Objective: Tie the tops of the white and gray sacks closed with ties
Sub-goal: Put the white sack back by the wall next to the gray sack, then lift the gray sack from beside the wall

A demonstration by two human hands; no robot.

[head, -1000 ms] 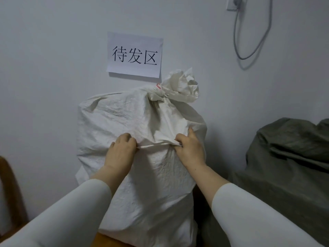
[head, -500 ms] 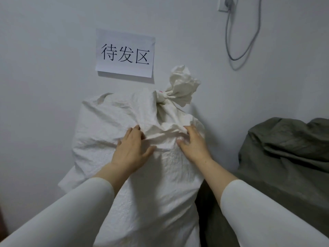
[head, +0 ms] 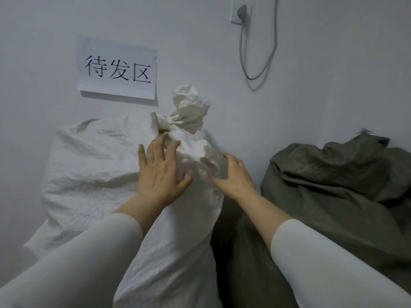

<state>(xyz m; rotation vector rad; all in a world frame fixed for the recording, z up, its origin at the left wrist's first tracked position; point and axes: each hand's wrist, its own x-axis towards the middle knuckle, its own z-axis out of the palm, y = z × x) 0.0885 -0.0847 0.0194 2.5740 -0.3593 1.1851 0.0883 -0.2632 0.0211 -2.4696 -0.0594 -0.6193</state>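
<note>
A full white woven sack [head: 93, 170] leans against the wall. Its top is gathered into a crumpled tuft [head: 189, 112], cinched at the neck by a tie [head: 170, 121] with a speck of red. My left hand [head: 159, 172] lies flat on the sack just below the neck, fingers spread and straight. My right hand [head: 235, 174] presses the sack's right side with relaxed fingers. A gray-green sack [head: 338, 187] slumps to the right, its top loose and rumpled.
The white wall [head: 333, 74] stands right behind both sacks. A paper sign [head: 116, 67] with black characters hangs above the white sack. A wall socket [head: 241, 12] with a gray cable [head: 266, 61] looping down is at the upper right.
Both hands let go of the fold of cloth they pinched a second ago and opened. They slid up the white sack toward its tied neck, and the sack sank lower.
</note>
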